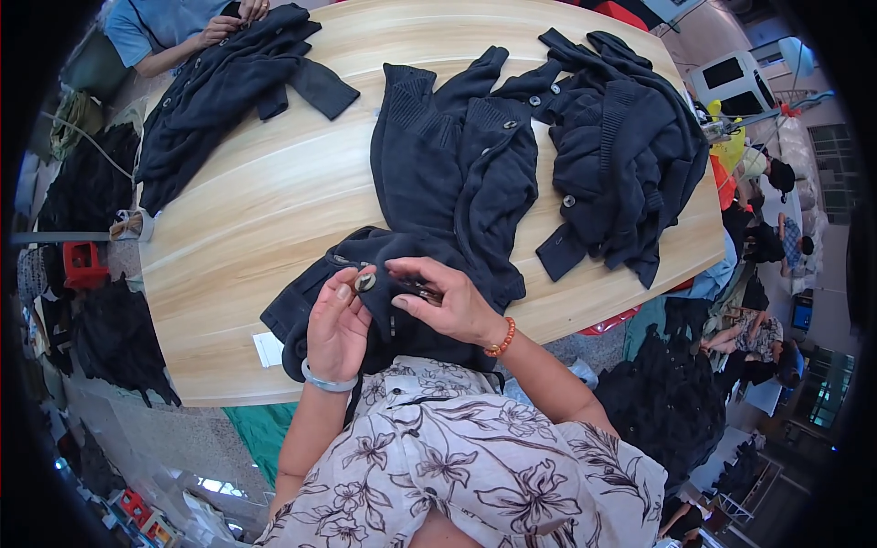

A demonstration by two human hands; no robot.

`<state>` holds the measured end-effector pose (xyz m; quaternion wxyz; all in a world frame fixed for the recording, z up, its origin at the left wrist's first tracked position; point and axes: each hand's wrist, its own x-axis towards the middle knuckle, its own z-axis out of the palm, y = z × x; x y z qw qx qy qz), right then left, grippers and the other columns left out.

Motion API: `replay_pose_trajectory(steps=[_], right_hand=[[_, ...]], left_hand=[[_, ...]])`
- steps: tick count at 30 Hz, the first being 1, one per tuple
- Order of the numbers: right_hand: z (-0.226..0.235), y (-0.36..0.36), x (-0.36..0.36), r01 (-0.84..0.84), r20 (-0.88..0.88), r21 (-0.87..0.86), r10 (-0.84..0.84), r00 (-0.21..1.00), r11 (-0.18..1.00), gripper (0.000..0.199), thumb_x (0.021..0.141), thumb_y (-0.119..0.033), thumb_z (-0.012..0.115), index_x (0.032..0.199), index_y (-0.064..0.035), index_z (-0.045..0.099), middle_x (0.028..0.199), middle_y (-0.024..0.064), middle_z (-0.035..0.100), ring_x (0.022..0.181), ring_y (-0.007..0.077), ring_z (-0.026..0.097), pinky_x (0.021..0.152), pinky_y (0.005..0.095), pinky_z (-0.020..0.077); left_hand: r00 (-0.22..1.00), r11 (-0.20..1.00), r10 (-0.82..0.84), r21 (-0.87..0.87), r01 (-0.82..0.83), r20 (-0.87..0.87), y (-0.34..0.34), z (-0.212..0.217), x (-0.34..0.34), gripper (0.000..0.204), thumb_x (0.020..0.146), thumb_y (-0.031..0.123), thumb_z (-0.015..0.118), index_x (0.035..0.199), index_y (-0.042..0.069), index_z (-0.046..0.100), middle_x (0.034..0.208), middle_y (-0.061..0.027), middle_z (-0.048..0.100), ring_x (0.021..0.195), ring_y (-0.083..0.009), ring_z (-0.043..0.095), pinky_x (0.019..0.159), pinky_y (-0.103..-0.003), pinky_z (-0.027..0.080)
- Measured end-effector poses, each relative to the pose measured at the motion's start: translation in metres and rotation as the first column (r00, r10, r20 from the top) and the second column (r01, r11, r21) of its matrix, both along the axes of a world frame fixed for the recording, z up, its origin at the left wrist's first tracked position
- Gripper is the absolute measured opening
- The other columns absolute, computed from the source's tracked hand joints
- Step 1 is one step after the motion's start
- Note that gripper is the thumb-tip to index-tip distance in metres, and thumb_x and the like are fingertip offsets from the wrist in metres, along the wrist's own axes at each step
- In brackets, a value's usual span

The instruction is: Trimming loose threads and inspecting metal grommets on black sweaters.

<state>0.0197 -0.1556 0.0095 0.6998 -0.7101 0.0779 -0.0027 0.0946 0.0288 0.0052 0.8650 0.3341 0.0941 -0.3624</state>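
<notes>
A dark navy knit cardigan (416,196) lies across the near edge of the table, one end bunched in front of me. My left hand (337,331) pinches a round, pale brown button (365,282) on it between thumb and fingertips. Just to the right, my right hand (455,305) is curled around a small, dark, shiny object (420,290). The fingers cover much of that object, so its kind does not show. Both hands are close together over the dark cloth.
The light wooden table (228,301) also bears a second dark cardigan (626,155) at the right. At the far left a co-worker's hands (219,29) handle another dark cardigan (228,87). A small white tag (268,349) lies left of me. Dark garments (662,397) are heaped below the right edge.
</notes>
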Motion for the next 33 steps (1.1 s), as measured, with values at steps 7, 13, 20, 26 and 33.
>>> replay_pose_trajectory(steps=[7, 13, 20, 26, 33], right_hand=[[-0.014, 0.007, 0.006, 0.05, -0.104, 0.067, -0.043, 0.994, 0.997, 0.016, 0.089, -0.007, 0.063, 0.1, 0.0037, 0.065, 0.08, 0.0001, 0.059, 0.067, 0.0038, 0.048, 0.059, 0.0217, 0.0401], [0.007, 0.009, -0.003, -0.058, -0.029, 0.084, 0.061, 0.998, 0.995, 0.014, 0.09, 0.0, 0.06, 0.103, 0.0045, 0.064, 0.089, 0.0002, 0.058, 0.074, 0.0021, 0.048, 0.062, 0.0182, 0.0382], [0.021, 0.007, -0.013, -0.114, 0.054, -0.211, 0.128, 0.99, 0.971, 0.024, 0.083, -0.003, 0.065, 0.106, 0.0027, 0.063, 0.082, 0.0077, 0.056, 0.065, 0.014, 0.054, 0.058, 0.0257, 0.0423], [0.045, 0.003, -0.015, -0.143, 0.015, -0.435, 0.167, 0.986, 0.889, 0.032, 0.084, -0.022, 0.072, 0.108, -0.0018, 0.063, 0.082, 0.0098, 0.056, 0.065, 0.0229, 0.059, 0.058, 0.0319, 0.0457], [0.063, -0.003, -0.008, -0.066, 0.042, -0.502, 0.1, 0.994, 0.862, 0.026, 0.088, -0.026, 0.068, 0.094, -0.0021, 0.059, 0.073, 0.0099, 0.057, 0.063, 0.0269, 0.059, 0.056, 0.0357, 0.0454]], left_hand=[[0.822, 0.947, -0.135, 0.317, -0.058, 0.554, 0.002, -0.008, -0.008, 0.046, 0.085, -0.017, 0.051, 0.129, -0.004, 0.049, 0.134, -0.0176, 0.053, 0.119, -0.0205, 0.056, 0.1, -0.029, 0.044], [0.566, 0.814, -0.221, 0.47, -0.342, 0.795, -0.001, -0.014, -0.011, 0.027, 0.08, -0.01, 0.061, 0.106, -0.003, 0.066, 0.102, -0.0117, 0.069, 0.096, -0.0207, 0.065, 0.088, -0.029, 0.049], [0.528, 0.801, -0.243, 0.476, -0.364, 0.813, 0.001, -0.011, -0.011, 0.019, 0.081, -0.008, 0.064, 0.098, -0.003, 0.067, 0.099, -0.0116, 0.069, 0.092, -0.0201, 0.065, 0.084, -0.029, 0.05], [0.686, 0.855, -0.175, 0.455, -0.25, 0.706, 0.001, -0.001, -0.011, 0.013, 0.085, -0.007, 0.063, 0.097, -0.005, 0.066, 0.098, -0.0112, 0.069, 0.089, -0.0175, 0.064, 0.082, -0.027, 0.05], [0.664, 0.885, -0.194, 0.421, -0.2, 0.722, -0.003, 0.007, -0.017, 0.015, 0.085, -0.009, 0.06, 0.099, -0.005, 0.066, 0.098, -0.0122, 0.069, 0.09, -0.0181, 0.065, 0.083, -0.027, 0.05]])
